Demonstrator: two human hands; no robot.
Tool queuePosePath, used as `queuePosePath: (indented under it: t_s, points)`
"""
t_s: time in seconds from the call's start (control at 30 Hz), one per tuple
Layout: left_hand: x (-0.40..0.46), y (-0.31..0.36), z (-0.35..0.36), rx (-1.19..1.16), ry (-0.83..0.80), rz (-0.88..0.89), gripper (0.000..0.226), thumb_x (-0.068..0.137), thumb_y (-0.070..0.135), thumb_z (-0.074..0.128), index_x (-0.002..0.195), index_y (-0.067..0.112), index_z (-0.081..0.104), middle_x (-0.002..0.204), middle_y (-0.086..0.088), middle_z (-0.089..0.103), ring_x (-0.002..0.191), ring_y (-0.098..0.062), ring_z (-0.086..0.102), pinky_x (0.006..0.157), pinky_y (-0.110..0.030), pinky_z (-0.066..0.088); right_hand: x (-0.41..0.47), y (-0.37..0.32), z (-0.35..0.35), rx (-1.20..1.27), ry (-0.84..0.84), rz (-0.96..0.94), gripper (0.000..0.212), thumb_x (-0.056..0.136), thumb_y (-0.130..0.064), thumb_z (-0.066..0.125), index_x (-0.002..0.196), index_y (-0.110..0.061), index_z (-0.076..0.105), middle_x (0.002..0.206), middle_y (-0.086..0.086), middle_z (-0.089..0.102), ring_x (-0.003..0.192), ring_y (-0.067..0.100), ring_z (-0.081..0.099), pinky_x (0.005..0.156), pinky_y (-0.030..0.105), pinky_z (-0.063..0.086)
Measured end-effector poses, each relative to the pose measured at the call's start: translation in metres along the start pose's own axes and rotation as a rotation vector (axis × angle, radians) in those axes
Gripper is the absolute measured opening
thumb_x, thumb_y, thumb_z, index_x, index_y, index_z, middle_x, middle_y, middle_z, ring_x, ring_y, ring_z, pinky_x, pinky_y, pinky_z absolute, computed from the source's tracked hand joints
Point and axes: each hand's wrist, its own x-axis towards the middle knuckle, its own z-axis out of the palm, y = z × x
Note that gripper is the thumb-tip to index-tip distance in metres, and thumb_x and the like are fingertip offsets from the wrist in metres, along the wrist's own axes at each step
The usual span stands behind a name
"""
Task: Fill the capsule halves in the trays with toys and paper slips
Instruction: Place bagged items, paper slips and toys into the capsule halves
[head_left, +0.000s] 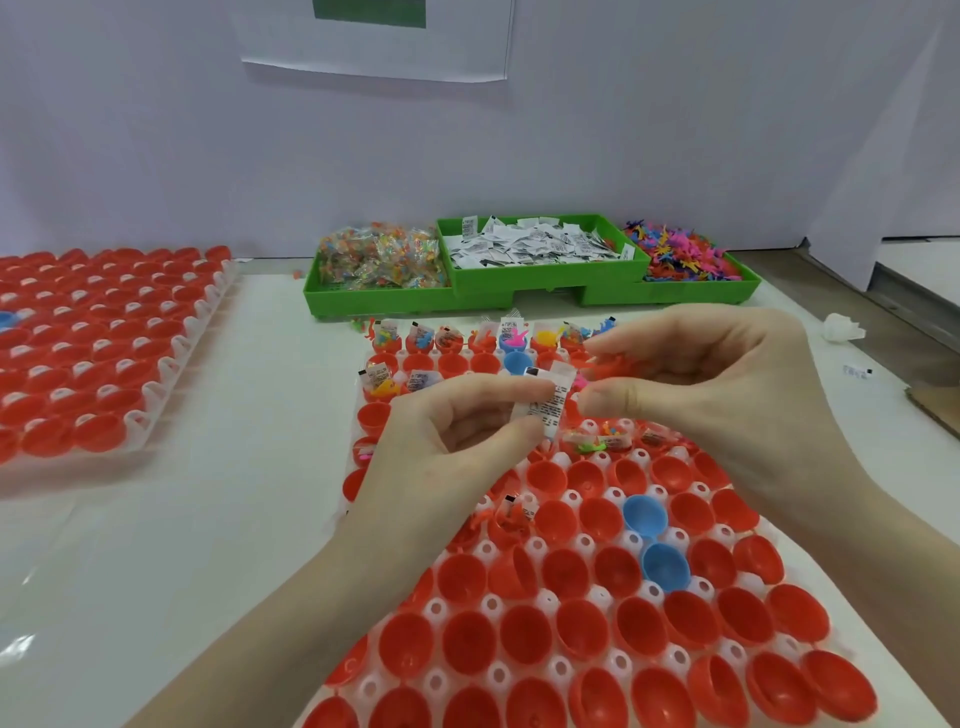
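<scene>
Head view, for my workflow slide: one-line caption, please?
Left hand pinches paper slips, right hand a red toy, above the capsule tray.

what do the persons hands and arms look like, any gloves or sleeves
Both are bare. The left hand and right hand wear no gloves, and no rings, watch or wristbands show. The forearms are uncovered down to the bottom edge of the picture, so no sleeve is in view. The fingernails that show look short and unpainted.
</scene>
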Motion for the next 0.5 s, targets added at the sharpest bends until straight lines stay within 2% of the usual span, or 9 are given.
queuePosePath:
  t_s: [0.1,0.2,0.27,0.4,0.5]
  points:
    - [0.0003,0.0009,0.0006,-0.001,-0.009,0.009,0.026,0.078,0.003,0.065,0.088,0.026,0.072,0.086,0.013,0.073,0.081,0.0,0.067,0.07,-0.008,0.048,0.0001,0.0005,-0.0012,0.007,-0.012,0.026,0.022,0.06,-0.012,0.07,0.081,-0.019,0.071,0.074,-0.013,0.072,0.067,0.003,0.068,0.062,0.011,0.051]
    - [0.0001,0.0018,0.0007,0.003,-0.008,0.014,0.029,0.077,0.004,0.066,0.091,0.029,0.071,0.088,0.013,0.072,0.081,0.0,0.067,0.07,-0.008,0.048,0.0015,0.0011,-0.0029,-0.035,-0.07,0.026,0.034,0.075,0.004,0.063,0.093,-0.024,0.068,0.075,-0.016,0.07,0.073,-0.002,0.065,0.067,0.008,0.048]
    - [0.0001,0.0021,0.0003,0.008,-0.007,0.017,0.031,0.077,0.003,0.066,0.094,0.029,0.07,0.089,0.013,0.072,0.081,-0.001,0.067,0.07,-0.008,0.048,0.0019,0.0004,-0.0038,-0.028,-0.08,0.051,0.032,0.072,0.002,0.065,0.09,-0.023,0.068,0.074,-0.015,0.071,0.073,-0.001,0.066,0.067,0.007,0.048]
    - [0.0003,0.0029,0.0006,0.012,-0.029,0.032,0.036,0.076,0.002,0.067,0.101,0.028,0.067,0.088,0.008,0.073,0.08,-0.004,0.068,0.07,-0.01,0.049,0.0025,-0.002,-0.0038,0.019,-0.086,0.089,0.028,0.053,-0.015,0.07,0.08,-0.022,0.07,0.068,-0.007,0.072,0.065,0.005,0.068,0.062,0.013,0.052]
    - [-0.0005,0.0031,0.0007,0.01,-0.046,0.039,0.04,0.076,-0.001,0.066,0.104,0.028,0.065,0.084,0.006,0.072,0.079,-0.004,0.068,0.07,-0.011,0.05,0.0033,-0.005,-0.0025,-0.031,-0.114,0.07,0.022,0.052,-0.016,0.071,0.074,-0.017,0.073,0.072,-0.003,0.073,0.065,0.008,0.069,0.062,0.014,0.053]
